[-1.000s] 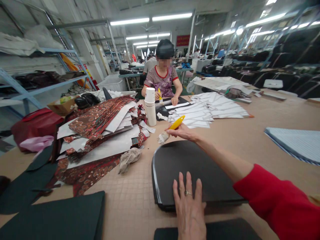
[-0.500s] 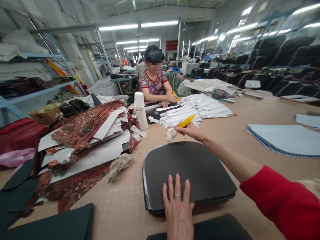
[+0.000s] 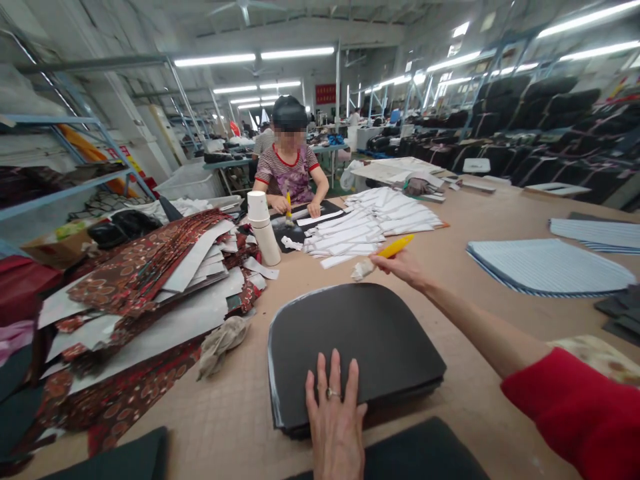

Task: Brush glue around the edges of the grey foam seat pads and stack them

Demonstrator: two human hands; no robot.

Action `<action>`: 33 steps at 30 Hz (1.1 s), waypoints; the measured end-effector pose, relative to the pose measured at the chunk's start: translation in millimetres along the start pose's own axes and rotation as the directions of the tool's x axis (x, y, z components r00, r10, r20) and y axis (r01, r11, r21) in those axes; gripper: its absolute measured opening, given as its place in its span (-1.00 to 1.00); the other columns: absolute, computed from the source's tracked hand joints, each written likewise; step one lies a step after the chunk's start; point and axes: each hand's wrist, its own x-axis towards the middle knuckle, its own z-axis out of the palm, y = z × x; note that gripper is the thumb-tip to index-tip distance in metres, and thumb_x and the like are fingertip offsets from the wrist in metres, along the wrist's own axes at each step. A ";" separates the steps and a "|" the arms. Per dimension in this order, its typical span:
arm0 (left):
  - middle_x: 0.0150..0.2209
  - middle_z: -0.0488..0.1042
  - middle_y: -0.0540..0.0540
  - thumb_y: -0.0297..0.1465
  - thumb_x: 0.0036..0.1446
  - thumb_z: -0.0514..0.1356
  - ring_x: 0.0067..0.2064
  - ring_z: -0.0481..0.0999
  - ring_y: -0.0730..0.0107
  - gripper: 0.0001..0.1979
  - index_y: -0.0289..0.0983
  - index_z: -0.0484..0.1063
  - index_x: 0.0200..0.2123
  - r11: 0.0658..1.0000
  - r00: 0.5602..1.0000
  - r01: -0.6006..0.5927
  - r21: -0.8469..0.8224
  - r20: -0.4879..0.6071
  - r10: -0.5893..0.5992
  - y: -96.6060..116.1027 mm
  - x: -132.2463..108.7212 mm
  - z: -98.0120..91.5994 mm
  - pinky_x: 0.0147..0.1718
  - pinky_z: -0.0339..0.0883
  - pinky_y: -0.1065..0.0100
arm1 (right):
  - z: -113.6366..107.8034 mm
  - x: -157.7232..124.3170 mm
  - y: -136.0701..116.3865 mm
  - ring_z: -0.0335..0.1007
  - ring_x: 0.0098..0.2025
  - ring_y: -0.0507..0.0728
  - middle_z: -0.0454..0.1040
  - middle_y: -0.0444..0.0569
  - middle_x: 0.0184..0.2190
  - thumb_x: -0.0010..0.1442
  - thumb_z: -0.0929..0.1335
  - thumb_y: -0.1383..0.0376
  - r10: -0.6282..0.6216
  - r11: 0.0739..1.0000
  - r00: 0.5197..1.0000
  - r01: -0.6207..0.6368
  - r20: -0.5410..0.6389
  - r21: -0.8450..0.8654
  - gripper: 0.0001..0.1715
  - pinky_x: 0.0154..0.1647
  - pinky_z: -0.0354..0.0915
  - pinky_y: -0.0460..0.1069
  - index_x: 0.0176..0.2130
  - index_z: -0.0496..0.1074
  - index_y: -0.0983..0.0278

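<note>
A stack of black rounded sheets (image 3: 365,333) lies in front of me, a whitish smear running along its left and upper left edge. My left hand (image 3: 335,413) rests flat on the near part of the top sheet, fingers spread, a ring on one finger. My right hand (image 3: 403,267) is closed round the yellow handle of a brush (image 3: 395,247), above the far edge of the stack. The brush's whitish, clotted bristles (image 3: 363,269) point left. Another dark sheet (image 3: 420,453) lies at the near edge, partly under my left wrist.
Across the table a co-worker (image 3: 290,160) holds a yellow brush over black material beside white strips (image 3: 370,220). Stacked paper cups (image 3: 263,230), a crumpled rag (image 3: 223,343) and a heap of red-brown patterned pieces (image 3: 140,267) are at left. Striped pieces (image 3: 545,263) lie at right.
My right hand has carried the brush rightward along the far edge of the stack. My left hand stays on the top sheet. The view has turned slightly right. The co-worker's brush has moved left.
</note>
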 end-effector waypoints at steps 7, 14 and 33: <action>0.24 0.17 -0.04 -0.55 0.06 0.08 0.25 0.15 0.12 -0.32 0.03 0.00 0.21 0.997 0.999 -0.033 0.069 -0.019 0.035 -0.5 2.7 -6.2 0.06 0.25 -0.04 | 59.9 12.7 -19.5 0.21 -0.59 0.00 0.32 -0.16 -0.65 -0.09 0.35 0.12 0.003 0.996 0.995 -0.012 0.098 0.093 -0.74 -0.59 0.18 -0.11 -0.51 0.39 0.28; 0.25 0.15 -0.04 -0.54 0.07 0.07 0.25 0.13 0.12 -0.34 0.02 0.01 0.21 0.999 1.000 -0.018 0.028 -0.017 0.019 0.5 1.6 -4.9 0.08 0.23 -0.06 | -13.5 -10.7 9.3 0.13 -0.64 0.00 0.24 -0.15 -0.73 -0.14 0.36 0.09 0.073 0.997 0.992 -0.076 -0.099 -0.023 -0.69 -0.66 0.06 -0.09 -0.62 0.31 0.28; 0.21 0.23 -0.06 -0.44 0.09 0.11 0.24 0.15 0.13 -0.40 0.00 0.07 0.19 0.996 0.995 -0.044 0.075 -0.087 0.050 -0.1 3.1 -2.2 0.09 0.13 0.01 | -26.5 -29.9 29.3 0.26 -0.61 0.03 0.35 -0.12 -0.68 -0.07 0.32 0.11 0.083 0.996 0.942 -0.084 -0.325 0.014 -0.71 -0.61 0.18 -0.10 -0.52 0.40 0.30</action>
